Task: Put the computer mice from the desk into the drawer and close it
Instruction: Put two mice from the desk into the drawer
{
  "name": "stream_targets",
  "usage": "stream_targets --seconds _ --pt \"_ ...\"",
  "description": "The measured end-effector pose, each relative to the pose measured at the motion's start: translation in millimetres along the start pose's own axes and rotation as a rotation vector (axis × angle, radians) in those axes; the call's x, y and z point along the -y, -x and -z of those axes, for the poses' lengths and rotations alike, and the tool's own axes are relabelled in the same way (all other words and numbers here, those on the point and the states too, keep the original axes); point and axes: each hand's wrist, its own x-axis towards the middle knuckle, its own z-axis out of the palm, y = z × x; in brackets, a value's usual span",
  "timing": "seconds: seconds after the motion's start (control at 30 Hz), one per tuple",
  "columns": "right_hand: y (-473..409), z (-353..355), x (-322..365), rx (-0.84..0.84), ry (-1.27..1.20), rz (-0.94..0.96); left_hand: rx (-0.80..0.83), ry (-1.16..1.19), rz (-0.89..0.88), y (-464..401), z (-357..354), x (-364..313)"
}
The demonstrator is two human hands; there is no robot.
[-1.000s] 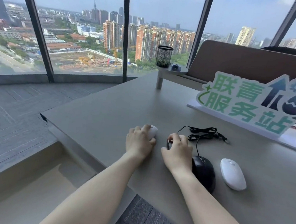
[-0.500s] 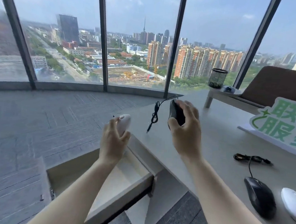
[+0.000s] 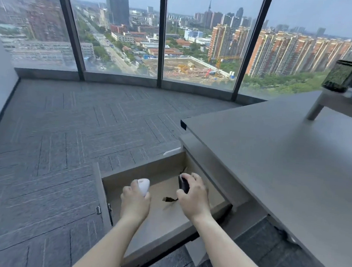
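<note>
We see the left hand (image 3: 135, 201) clasping a white mouse (image 3: 143, 185) and the right hand (image 3: 193, 197) clasping a black mouse (image 3: 183, 184), both inside the open drawer (image 3: 104, 193). Bare drawer floor lies between the hands, and the desk (image 3: 283, 161) edge overhangs the drawer's right side.

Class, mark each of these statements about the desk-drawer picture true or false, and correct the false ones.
1. The drawer is open. True.
2. The left hand holds a black mouse. False: it holds the white mouse.
3. The right hand grips the black mouse over the drawer. True.
4. The mesh cup sits inside the drawer. False: it stands on a raised shelf on the desk.
5. Both hands are empty. False: each holds a mouse.
</note>
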Motion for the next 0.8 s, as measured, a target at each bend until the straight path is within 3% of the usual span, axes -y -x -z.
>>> stream_targets --seconds 0.17,0.43,0.6,0.8 --pt "-19.5 -47.5 -31.1 0.263 0.285 -0.227 0.1 -0.098 0.123 -9.4 -36.3 14.5" --pt "-32.7 -75.7 -42.5 0.442 0.537 -0.282 0.138 -0.22 0.123 -15.3 -50.9 17.6" --pt "-22.8 -31.8 -25.1 0.151 0.332 -0.102 0.048 -0.078 -0.011 -7.0 -28.3 -13.8" --pt "22.4 108.6 -13.7 -0.352 0.065 0.128 0.04 0.195 -0.396 51.9 -26.6 -119.1"
